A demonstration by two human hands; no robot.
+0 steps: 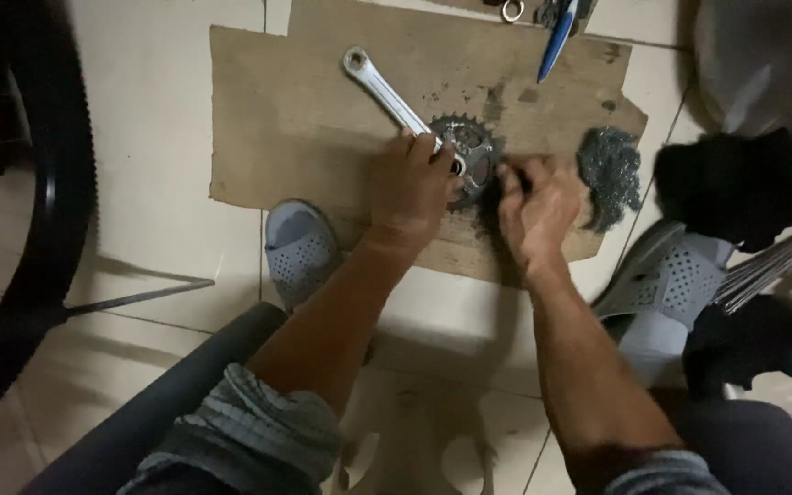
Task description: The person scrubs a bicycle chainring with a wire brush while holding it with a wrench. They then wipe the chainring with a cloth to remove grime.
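Nearest to me are my own knees and forearms, and my grey perforated slippers (300, 247) on the tiled floor (148, 183). Past them, my left hand (410, 188) presses down on the near edge of the toothed chainring (471, 156); its fingers (423, 151) curl over the rim and over the root of the silver crank arm (387, 92), so they are clamped on the crankset. My right hand (538, 206) sits just right of the ring, fingers bunched around something dark and small that I cannot make out; it touches the ring's right side.

The relation that matters: the chainring lies between my two hands, just beyond the left fingertips and just left of the right ones. The crank arm's long axis runs from under my left fingers away and to the left, ending in its eyelet. The left hand is the nearer one to the arm; the right is nearer to the dirty teeth.

Just right of my right hand lies a grey wad of steel wool (609, 174) on the worn wooden board (277, 128). Farther off, a blue-handled tool (556, 41) is cut off by the top edge. A dark bicycle tyre (57, 183) runs out of view at left. The ring's near half is hidden under my hands.
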